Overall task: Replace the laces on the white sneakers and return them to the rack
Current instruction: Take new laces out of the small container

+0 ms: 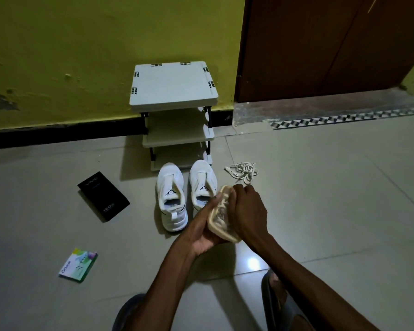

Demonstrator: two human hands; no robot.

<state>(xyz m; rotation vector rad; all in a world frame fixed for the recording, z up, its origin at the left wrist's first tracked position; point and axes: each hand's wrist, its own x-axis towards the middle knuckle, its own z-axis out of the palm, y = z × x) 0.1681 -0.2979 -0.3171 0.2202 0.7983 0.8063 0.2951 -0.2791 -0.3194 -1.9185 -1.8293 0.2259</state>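
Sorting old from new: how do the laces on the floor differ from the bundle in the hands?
The loose laces lie in a tangled heap on the floor, untouched; the cream packet is gripped off the floor by the left hand and right hand. The laces sprawl; the packet is compact. Both are pale.

A black box (pixel 103 196) and green packet (pixel 78 264) lie on tiled floor (pixel 332 199).
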